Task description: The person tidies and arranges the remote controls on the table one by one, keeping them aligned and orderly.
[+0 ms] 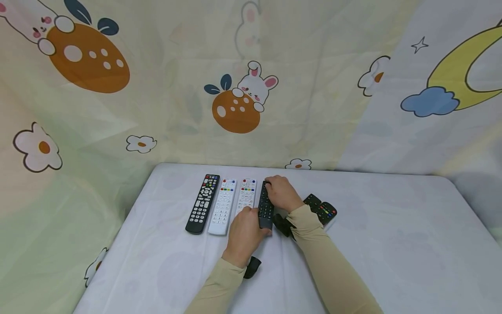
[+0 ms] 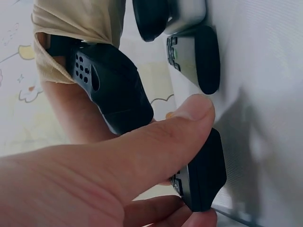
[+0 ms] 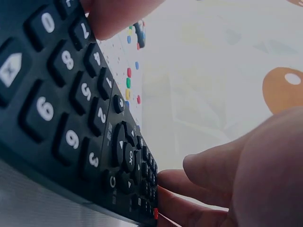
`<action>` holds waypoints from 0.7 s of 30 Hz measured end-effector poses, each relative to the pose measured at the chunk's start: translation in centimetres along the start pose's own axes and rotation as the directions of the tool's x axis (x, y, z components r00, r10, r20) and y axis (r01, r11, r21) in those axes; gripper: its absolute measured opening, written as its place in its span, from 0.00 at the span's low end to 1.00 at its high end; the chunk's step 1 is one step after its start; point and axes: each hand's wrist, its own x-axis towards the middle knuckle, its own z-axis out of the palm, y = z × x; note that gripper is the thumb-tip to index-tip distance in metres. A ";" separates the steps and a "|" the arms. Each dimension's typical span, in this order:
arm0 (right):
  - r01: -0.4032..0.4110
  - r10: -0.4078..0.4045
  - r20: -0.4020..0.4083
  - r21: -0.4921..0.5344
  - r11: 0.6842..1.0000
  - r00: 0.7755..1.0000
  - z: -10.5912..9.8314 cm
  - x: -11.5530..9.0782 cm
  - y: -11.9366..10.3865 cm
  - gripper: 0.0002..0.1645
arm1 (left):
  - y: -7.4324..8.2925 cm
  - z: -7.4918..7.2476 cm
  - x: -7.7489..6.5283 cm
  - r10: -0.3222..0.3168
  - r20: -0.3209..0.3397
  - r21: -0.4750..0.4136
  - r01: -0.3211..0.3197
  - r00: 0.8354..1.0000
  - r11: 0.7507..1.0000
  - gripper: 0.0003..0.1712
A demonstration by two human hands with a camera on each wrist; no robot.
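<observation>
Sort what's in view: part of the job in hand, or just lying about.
Job:
left hand, right hand
gripped remote
black remote, two white remotes alongside
probably the dark remotes at right

Just there:
printed backdrop
white tabletop

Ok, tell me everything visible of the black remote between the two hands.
The black remote looks plastic, with raised white-numbered keys, an OK button and a red key. It runs front to back, keys up, right of a white remote. The left hand pinches its near end; the right hand touches its far end.
</observation>
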 end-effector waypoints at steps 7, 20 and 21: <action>0.012 -0.012 0.002 0.007 1.000 1.000 0.4 0.3 0.2 0.22 | 0.1 0.4 -0.1 0.008 -0.013 0.037 -0.008 1.000 0.999 0.34; 0.040 -0.040 0.011 0.008 0.999 0.999 0.9 0.8 0.3 0.21 | 0.2 0.8 -0.1 0.027 -0.028 0.121 -0.024 0.999 0.992 0.33; 0.036 -0.037 0.014 0.012 0.999 0.999 0.9 0.8 0.3 0.21 | 0.2 0.8 -0.1 0.030 -0.029 0.125 -0.026 0.999 0.992 0.33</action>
